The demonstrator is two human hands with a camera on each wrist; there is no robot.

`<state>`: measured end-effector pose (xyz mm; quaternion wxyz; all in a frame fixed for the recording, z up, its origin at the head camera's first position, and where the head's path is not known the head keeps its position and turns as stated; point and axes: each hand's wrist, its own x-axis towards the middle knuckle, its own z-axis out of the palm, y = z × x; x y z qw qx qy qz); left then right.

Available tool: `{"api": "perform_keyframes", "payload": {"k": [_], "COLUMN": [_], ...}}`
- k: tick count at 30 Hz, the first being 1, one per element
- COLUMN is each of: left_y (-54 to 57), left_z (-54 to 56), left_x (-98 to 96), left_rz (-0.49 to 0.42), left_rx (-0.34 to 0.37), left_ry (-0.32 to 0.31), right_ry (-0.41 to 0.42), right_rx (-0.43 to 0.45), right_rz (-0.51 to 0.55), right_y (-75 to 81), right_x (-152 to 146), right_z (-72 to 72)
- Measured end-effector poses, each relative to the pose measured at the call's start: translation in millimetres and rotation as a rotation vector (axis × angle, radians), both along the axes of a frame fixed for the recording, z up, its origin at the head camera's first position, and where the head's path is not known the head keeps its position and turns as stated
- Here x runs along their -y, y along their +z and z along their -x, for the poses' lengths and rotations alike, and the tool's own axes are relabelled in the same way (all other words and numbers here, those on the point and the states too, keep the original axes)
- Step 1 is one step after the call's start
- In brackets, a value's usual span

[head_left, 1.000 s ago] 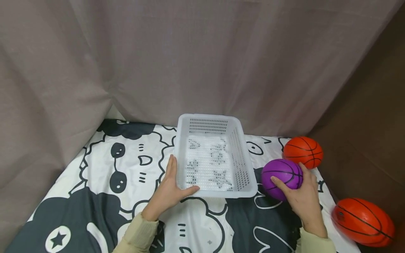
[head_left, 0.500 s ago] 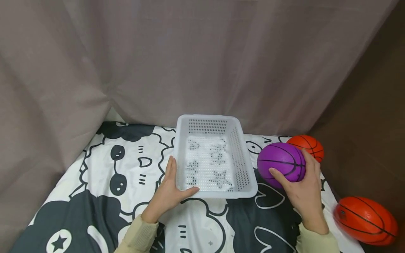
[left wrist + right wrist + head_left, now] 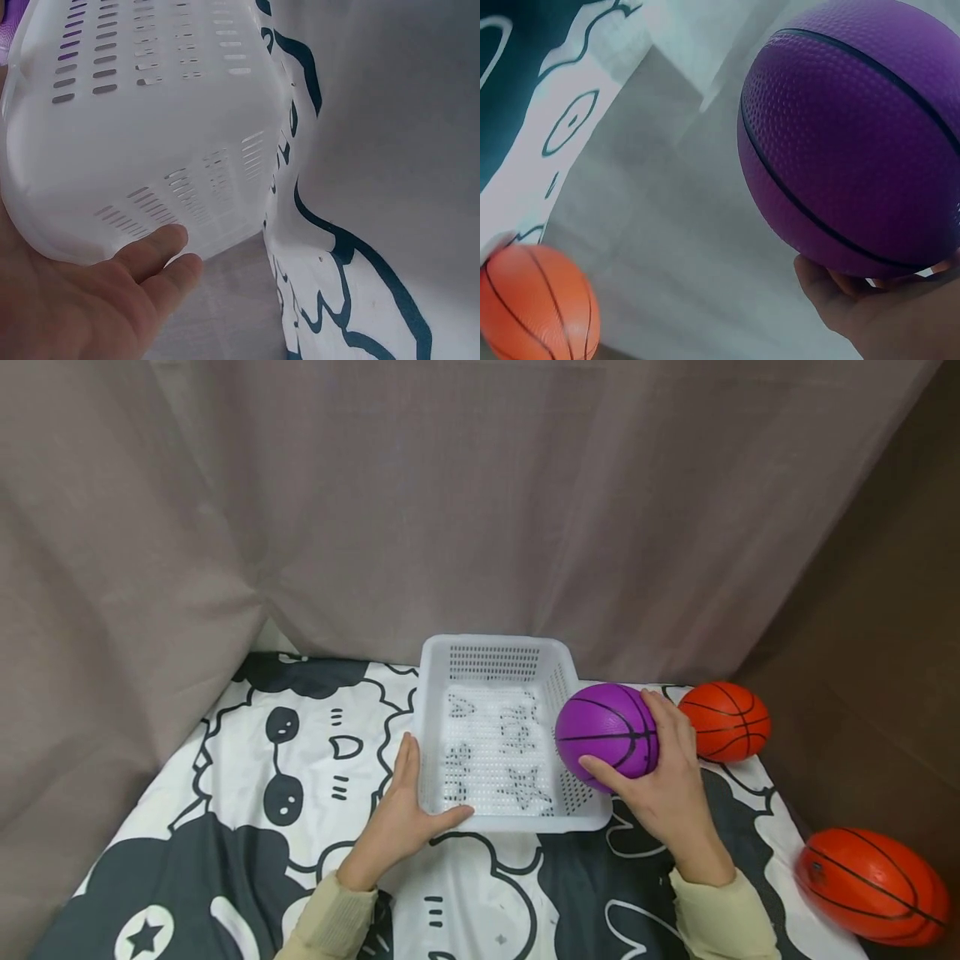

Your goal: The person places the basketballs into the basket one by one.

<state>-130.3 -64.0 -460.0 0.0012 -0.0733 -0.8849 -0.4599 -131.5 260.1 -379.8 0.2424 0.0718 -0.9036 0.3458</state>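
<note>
A purple ball with black basketball lines is gripped in my right hand, the thumb on its near side and the fingers round its right side. It overlaps the right rim of a white slotted plastic basket in the head view. My left hand holds the basket's near left corner, its thumb over the front rim and its fingers along the outer wall. The basket's floor shows star-like patterns and holds nothing. In the right wrist view the purple ball rests against my fingers.
A small orange basketball lies right of my right hand. A larger orange ball sits at the right edge of the bed-like surface. A black-and-white cartoon cloth covers the surface, with a grey-brown curtain behind it.
My right hand has lifted the purple ball and carried it left, from beside the small orange ball to over the basket's right rim. The left hand and basket have stayed in place.
</note>
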Motion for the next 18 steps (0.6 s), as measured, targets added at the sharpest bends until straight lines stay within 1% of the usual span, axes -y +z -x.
{"api": "perform_keyframes", "payload": {"k": [4,8,14,18], "left_y": [-0.9,-1.0,-0.5,-1.2], "left_z": [0.2,0.0,-0.2,-0.3], "left_x": [0.3,0.4,0.6,0.7], "left_rz": [-0.004,-0.006,0.019,0.03], "left_rx": [-0.002,-0.003,-0.003,-0.01], "left_ry": [-0.003,-0.001,0.001,-0.002], "right_ry": [0.04,0.067,0.121,0.148], "right_rx": [-0.021,-0.036,-0.02,-0.018], "right_rz": [-0.009,-0.013,-0.016,-0.04], "right_y": [-6.0,-8.7,-10.4,-12.9], "right_x": [9,18,29,37], "right_z": [2.3,3.0,3.8,5.1]}}
